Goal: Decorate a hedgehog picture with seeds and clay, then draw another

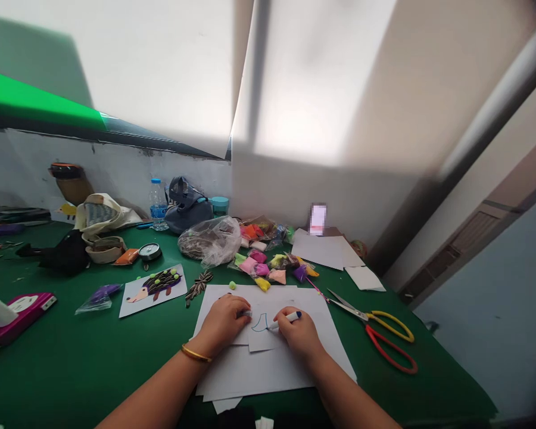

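Observation:
My right hand (298, 335) is closed around a white marker (286, 320) with a dark blue end, its tip touching a small white paper (261, 341). A blue curved outline (259, 323) is drawn on that paper. My left hand (226, 319), a gold bangle at its wrist, rests on the paper's left side with its fingers curled; a small pale object (247, 313) shows at the fingertips, too small to name. Larger white sheets (268, 375) lie stacked beneath both hands. Just beyond them sits a light green pompom (233, 285).
Open scissors (366, 317) with red and yellow handles lie at the right. Left are a hedgehog picture (153, 290), a purple clay bag (100, 296) and a pink device (24, 316). Colourful clay packets (256, 265), a plastic bag (214, 240) and a water bottle (158, 205) stand farther back.

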